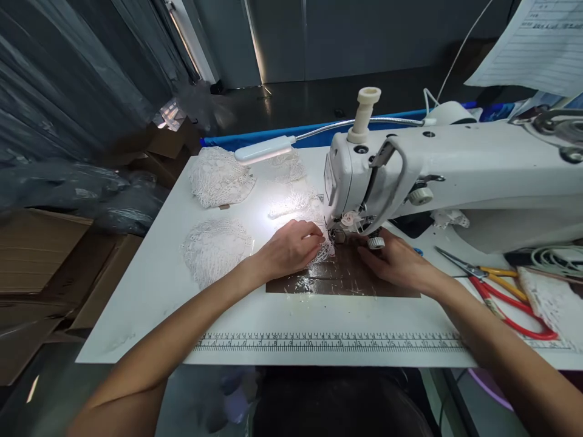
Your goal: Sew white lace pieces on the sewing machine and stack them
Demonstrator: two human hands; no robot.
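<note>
A white sewing machine [455,176] stands on a white table [150,303]. My left hand [291,247] lies palm down on a small piece of white lace [324,254] just left of the needle area, fingers curled and pressing it. My right hand [395,261] rests on the brown plate [346,285] under the machine head, to the right of the needle, fingers stretched toward the presser foot [339,235]; their tips are hidden by the machine.
Piles of white lace pieces [219,177] [214,250] lie at the table's left. A gooseneck lamp [266,149] shines on more lace [291,200]. Red and yellow handled scissors [501,291] lie at the right beside another lace piece [553,300]. Cardboard boxes [40,267] stand on the floor left.
</note>
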